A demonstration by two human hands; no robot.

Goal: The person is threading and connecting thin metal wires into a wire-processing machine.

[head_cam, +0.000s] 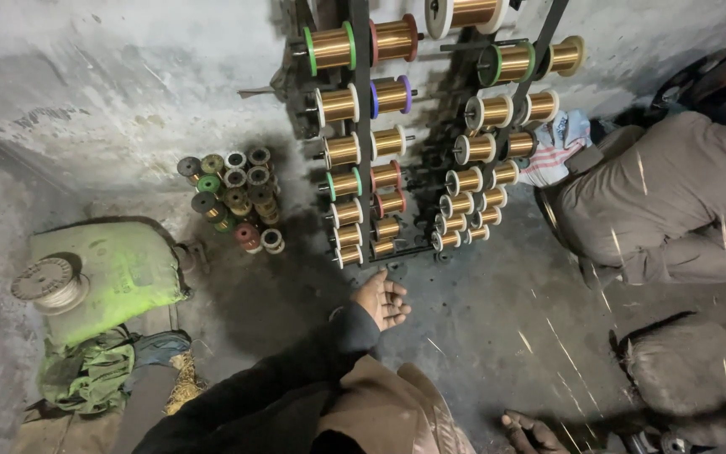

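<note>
My left hand [384, 301] reaches forward in a dark sleeve, palm up with the fingers apart and slightly curled, and holds nothing. It hovers over the dark floor just below the foot of a black rack [361, 126] that carries several spools of copper-coloured wire [334, 46] on pegs. The nearest spools [348, 255] are the small ones on the bottom row. My right hand does not show clearly. A dark hand-like or foot-like shape [531, 433] lies at the bottom edge, and I cannot tell whose it is.
A pile of loose small spools [233, 195] lies on the floor left of the rack. A green cloth-covered block [115, 273] with a pale wire reel [48, 283] sits at the left. Another person [674, 202] in grey-brown clothes crouches at the right, beside a striped cloth [556, 147].
</note>
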